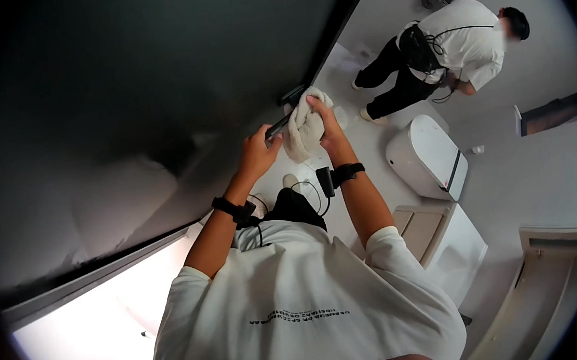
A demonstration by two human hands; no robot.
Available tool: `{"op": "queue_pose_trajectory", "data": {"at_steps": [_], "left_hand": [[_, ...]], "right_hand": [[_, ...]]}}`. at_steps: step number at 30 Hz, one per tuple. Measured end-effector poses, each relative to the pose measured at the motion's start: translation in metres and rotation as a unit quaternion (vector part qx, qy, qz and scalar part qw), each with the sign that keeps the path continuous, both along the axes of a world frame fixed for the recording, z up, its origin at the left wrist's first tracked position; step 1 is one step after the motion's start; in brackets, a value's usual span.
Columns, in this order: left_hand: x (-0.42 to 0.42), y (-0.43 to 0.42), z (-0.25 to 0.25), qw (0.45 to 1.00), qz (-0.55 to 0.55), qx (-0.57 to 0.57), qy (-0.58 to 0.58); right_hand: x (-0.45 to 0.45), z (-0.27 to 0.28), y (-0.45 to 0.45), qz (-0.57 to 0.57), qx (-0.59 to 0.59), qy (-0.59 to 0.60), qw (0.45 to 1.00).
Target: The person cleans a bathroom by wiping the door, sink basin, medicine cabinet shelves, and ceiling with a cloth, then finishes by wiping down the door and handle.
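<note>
Just above the middle of the view, my right hand (327,123) grips a bunched, cream-coloured cloth (305,127), with the thumb and fingers pressed into it. My left hand (258,152) is closed round the near end of a dark bar-like handle (278,126) beside the large dark panel (123,91). The cloth hangs against the far part of that handle and hides some of it. Black bands with small devices are strapped on both my wrists.
Another person (452,46) in a white top and dark trousers stands at the upper right. A white toilet (420,151) is on the right, with a white cabinet and basin (456,251) nearer me. A metal frame edge (104,268) runs along the lower left.
</note>
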State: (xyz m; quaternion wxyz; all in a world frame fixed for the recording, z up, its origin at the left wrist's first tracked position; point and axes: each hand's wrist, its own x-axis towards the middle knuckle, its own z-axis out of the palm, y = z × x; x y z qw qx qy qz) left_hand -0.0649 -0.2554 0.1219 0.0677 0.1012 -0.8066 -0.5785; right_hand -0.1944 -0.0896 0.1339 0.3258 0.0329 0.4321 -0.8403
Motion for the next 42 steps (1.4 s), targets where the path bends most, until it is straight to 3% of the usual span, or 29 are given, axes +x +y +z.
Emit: {"op": "queue_pose_trajectory", "data": {"at_steps": [2,5,8,10,12,14,17,19,21,24,27,30,33,36,39,42], "left_hand": [[0.010,0.004,0.016,0.994,0.001,0.074,-0.076],[0.016,0.010,-0.014,0.985,-0.041,0.133,-0.099],[0.024,0.028,-0.020,0.989,-0.042,0.123,-0.069],[0.017,0.042,-0.041,0.977,-0.133,0.164,-0.026],[0.028,0.064,-0.057,0.968,-0.153,0.198,-0.032],[0.044,0.078,-0.062,0.964,-0.103,0.230,-0.087],[0.046,0.064,-0.067,0.990,-0.110,0.072,-0.054],[0.066,0.076,0.010,0.996,-0.011,-0.080,0.023],[0.068,0.082,0.046,0.949,0.109,-0.247,0.160],[0.051,0.088,0.044,0.902,0.131,-0.398,0.107],[0.031,0.087,0.018,0.915,0.107,-0.389,-0.010],[0.021,0.074,0.008,0.943,0.063,-0.323,-0.046],[0.029,0.070,0.017,0.962,0.035,-0.259,-0.081],[0.039,0.076,0.015,0.925,0.066,-0.371,-0.042],[0.033,0.077,0.012,0.932,0.056,-0.356,-0.028],[0.031,0.062,0.023,0.955,-0.016,-0.284,-0.088]], "right_hand": [[-0.002,-0.009,-0.006,0.000,-0.052,-0.055,0.997],[-0.003,-0.025,-0.007,-0.017,-0.047,-0.026,0.998],[0.016,-0.010,0.001,0.079,-0.044,-0.077,0.993],[0.028,-0.020,0.002,0.113,-0.036,-0.056,0.991],[0.043,-0.026,0.016,0.120,-0.013,-0.032,0.992],[0.052,-0.020,0.024,0.100,0.027,-0.004,0.995],[0.048,-0.026,0.044,0.020,-0.067,-0.048,0.996],[0.048,-0.025,0.066,0.032,-0.158,-0.063,0.985],[0.053,-0.028,0.060,0.046,-0.199,-0.070,0.976],[0.070,-0.040,0.037,0.071,-0.211,-0.076,0.972],[0.100,-0.055,0.009,0.103,-0.230,-0.097,0.963],[0.110,-0.074,-0.002,0.110,-0.232,-0.088,0.962],[0.080,-0.086,0.008,0.086,-0.172,-0.170,0.967],[0.061,-0.072,0.017,0.039,-0.226,-0.048,0.972],[0.060,-0.068,0.015,0.050,-0.223,-0.019,0.973],[0.084,-0.079,0.007,0.077,-0.240,-0.088,0.964]]}}
